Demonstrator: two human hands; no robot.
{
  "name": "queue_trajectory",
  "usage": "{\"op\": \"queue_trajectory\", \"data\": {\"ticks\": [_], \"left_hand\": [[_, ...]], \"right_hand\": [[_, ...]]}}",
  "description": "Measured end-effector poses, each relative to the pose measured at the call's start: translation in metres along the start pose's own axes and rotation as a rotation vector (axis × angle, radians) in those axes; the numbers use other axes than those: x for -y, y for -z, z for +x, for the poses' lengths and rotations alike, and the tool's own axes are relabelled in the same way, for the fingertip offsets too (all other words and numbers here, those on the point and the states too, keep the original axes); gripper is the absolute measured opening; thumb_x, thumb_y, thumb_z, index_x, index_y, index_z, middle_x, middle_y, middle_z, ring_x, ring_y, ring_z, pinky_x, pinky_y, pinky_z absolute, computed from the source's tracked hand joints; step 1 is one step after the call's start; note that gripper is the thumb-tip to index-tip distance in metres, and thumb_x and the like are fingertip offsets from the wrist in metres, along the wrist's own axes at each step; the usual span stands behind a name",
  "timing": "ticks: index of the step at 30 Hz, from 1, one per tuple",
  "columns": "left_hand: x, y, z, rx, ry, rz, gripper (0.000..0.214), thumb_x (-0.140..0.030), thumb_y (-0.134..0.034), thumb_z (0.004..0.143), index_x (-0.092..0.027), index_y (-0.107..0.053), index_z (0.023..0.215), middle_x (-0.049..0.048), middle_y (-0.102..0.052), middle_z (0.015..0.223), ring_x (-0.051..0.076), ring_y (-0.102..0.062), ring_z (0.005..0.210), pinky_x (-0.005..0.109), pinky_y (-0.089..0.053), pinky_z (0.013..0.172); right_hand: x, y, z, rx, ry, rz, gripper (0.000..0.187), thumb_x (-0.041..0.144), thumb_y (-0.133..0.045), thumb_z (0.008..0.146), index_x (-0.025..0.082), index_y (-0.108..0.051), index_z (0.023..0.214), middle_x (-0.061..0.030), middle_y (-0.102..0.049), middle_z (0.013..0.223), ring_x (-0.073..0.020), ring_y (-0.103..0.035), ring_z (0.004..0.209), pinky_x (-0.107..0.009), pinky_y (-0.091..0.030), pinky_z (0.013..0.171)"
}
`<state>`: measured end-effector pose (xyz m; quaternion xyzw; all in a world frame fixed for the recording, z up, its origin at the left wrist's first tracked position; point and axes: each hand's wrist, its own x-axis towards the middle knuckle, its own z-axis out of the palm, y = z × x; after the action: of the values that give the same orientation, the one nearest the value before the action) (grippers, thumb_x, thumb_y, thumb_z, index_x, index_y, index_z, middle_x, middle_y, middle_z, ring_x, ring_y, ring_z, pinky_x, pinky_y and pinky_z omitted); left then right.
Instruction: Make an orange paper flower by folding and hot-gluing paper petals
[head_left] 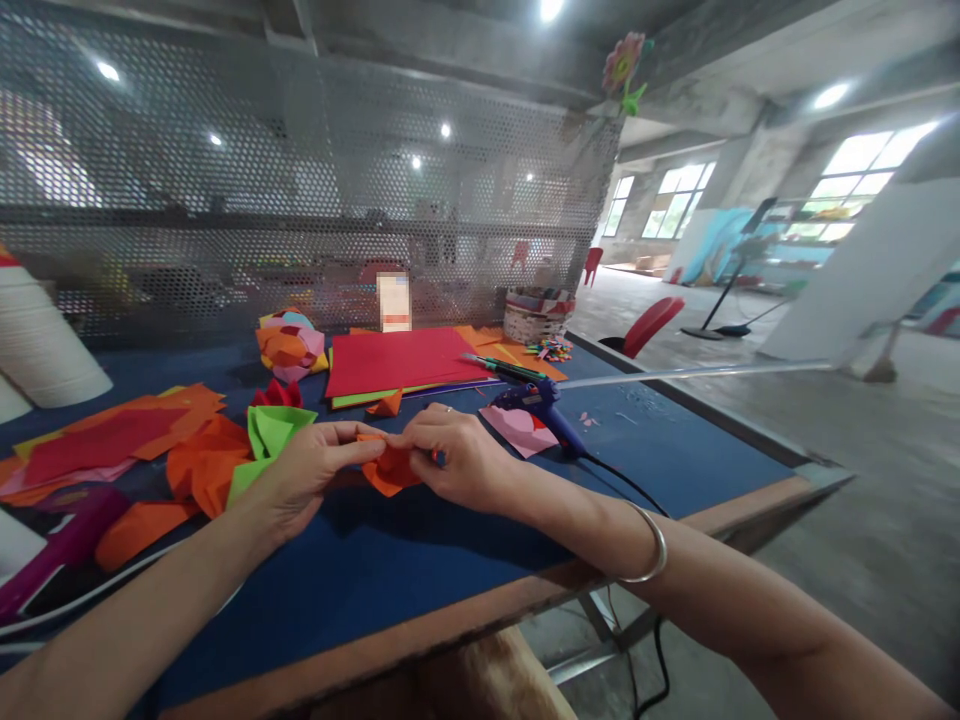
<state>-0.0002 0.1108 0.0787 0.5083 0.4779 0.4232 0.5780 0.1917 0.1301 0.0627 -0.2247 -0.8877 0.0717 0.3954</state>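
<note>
1. In the head view, we see the left hand [311, 470] pinching the orange paper [390, 474] at its left edge, between thumb and fingers.
2. We see the right hand [461, 455] gripping the same paper from the right, fingers curled; exactly which fingertips press on it we cannot tell. A ring [448, 408] and a bangle [651, 545] are on this side.
3. We find the orange paper between both hands, bent into a curve, above the blue table [330, 600] and near its front edge.
4. Just beyond the right hand we see pink paper [516, 430], with the blue glue gun [551, 405] partly over it. A clear rod [697, 373] reaches from the gun past the table's right edge.
5. Beside the left hand we make out folded green paper [279, 428], then crumpled orange pieces [206, 468] and a spread of coloured sheets [112, 450]. A purple tool [71, 550] lies nearer us, at the far left.
6. Beyond the hands we see a red sheet [405, 358] on top of others, a cutter [510, 370] across its right end, and a paper ball [289, 345] to its left.
7. Farther back, we see a basket [536, 318] near small coloured bits [551, 350], before a perforated screen [300, 190].
</note>
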Motion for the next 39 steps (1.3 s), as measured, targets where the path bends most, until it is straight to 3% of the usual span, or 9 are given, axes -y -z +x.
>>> {"op": "queue_trajectory", "data": {"ticks": [4, 10, 12, 18, 23, 29, 32, 35, 39], "left_hand": [[0.0, -0.001, 0.001, -0.053, -0.037, 0.059, 0.022, -0.029, -0.081, 0.054, -0.017, -0.074, 0.071, 0.0003, -0.071, 0.066, 0.012, -0.061, 0.058, 0.021, -0.046, 0.054], [-0.006, -0.008, 0.0, -0.157, -0.229, 0.289, 0.022, -0.035, -0.075, 0.055, -0.018, -0.072, 0.069, -0.0001, -0.07, 0.063, 0.014, -0.061, 0.058, 0.024, -0.047, 0.056], [-0.006, -0.009, -0.001, -0.174, -0.281, 0.39, 0.022, -0.037, -0.071, 0.059, -0.018, -0.072, 0.07, 0.0006, -0.07, 0.064, 0.016, -0.062, 0.06, 0.025, -0.048, 0.057], [0.001, -0.007, 0.0, -0.16, -0.405, 0.648, 0.022, -0.038, -0.06, 0.069, -0.018, -0.069, 0.074, 0.0034, -0.072, 0.072, 0.019, -0.064, 0.066, 0.027, -0.049, 0.061], [0.002, -0.009, -0.002, -0.141, -0.496, 0.853, 0.017, -0.028, -0.05, 0.07, -0.019, -0.064, 0.068, 0.0023, -0.068, 0.07, 0.018, -0.062, 0.067, 0.029, -0.046, 0.065], [0.0, -0.012, -0.005, -0.137, -0.617, 0.859, 0.012, -0.023, -0.046, 0.066, -0.02, -0.053, 0.056, -0.0002, -0.058, 0.061, 0.016, -0.054, 0.061, 0.028, -0.041, 0.06], [0.001, -0.012, -0.005, -0.153, -0.606, 0.813, 0.013, -0.024, -0.048, 0.066, -0.02, -0.055, 0.056, -0.0004, -0.059, 0.061, 0.015, -0.054, 0.06, 0.028, -0.04, 0.059], [0.0, -0.011, -0.003, -0.193, -0.525, 0.743, 0.015, -0.03, -0.053, 0.068, -0.02, -0.06, 0.06, 0.0, -0.062, 0.061, 0.016, -0.056, 0.06, 0.027, -0.041, 0.057], [-0.004, -0.008, 0.0, -0.295, -0.469, 0.653, 0.016, -0.034, -0.058, 0.065, -0.019, -0.063, 0.061, -0.0003, -0.063, 0.06, 0.016, -0.056, 0.061, 0.027, -0.042, 0.06]], "right_hand": [[0.004, 0.0, 0.0, -0.008, 0.014, -0.005, 0.032, 0.004, -0.05, 0.077, 0.017, -0.07, 0.098, -0.0074, -0.071, 0.093, -0.0175, -0.063, 0.086, -0.03, -0.05, 0.082], [0.008, -0.002, 0.004, -0.064, -0.341, 0.189, 0.013, 0.018, -0.056, 0.085, 0.013, -0.067, 0.09, -0.0017, -0.067, 0.075, -0.0093, -0.056, 0.061, -0.02, -0.044, 0.059], [0.007, -0.004, 0.005, -0.053, -0.392, 0.211, 0.012, 0.018, -0.057, 0.084, 0.013, -0.067, 0.083, 0.0004, -0.064, 0.069, -0.008, -0.052, 0.057, -0.019, -0.04, 0.055], [0.003, -0.003, 0.004, -0.016, -0.339, 0.165, 0.01, 0.007, -0.058, 0.077, 0.013, -0.066, 0.078, 0.0012, -0.062, 0.066, -0.0079, -0.052, 0.058, -0.018, -0.038, 0.057], [0.004, -0.003, 0.002, 0.062, -0.201, -0.115, 0.013, 0.004, -0.058, 0.075, 0.015, -0.063, 0.079, -0.0015, -0.062, 0.071, -0.0116, -0.052, 0.067, -0.022, -0.037, 0.062], [0.007, -0.006, 0.001, 0.058, -0.09, -0.223, 0.01, 0.006, -0.058, 0.077, 0.016, -0.058, 0.075, -0.0026, -0.062, 0.071, -0.0142, -0.052, 0.069, -0.024, -0.036, 0.063], [0.006, -0.006, 0.001, 0.031, -0.088, -0.175, 0.01, 0.006, -0.057, 0.079, 0.016, -0.059, 0.076, -0.0035, -0.063, 0.072, -0.0148, -0.054, 0.07, -0.025, -0.038, 0.065], [0.005, -0.005, 0.002, 0.003, -0.19, -0.03, 0.011, 0.008, -0.054, 0.084, 0.016, -0.062, 0.083, -0.0034, -0.067, 0.079, -0.0134, -0.057, 0.072, -0.024, -0.04, 0.067], [0.006, -0.004, 0.004, 0.006, -0.414, 0.131, 0.015, 0.028, -0.059, 0.087, 0.017, -0.06, 0.097, -0.0008, -0.066, 0.078, -0.0109, -0.055, 0.064, -0.022, -0.038, 0.06]]}}
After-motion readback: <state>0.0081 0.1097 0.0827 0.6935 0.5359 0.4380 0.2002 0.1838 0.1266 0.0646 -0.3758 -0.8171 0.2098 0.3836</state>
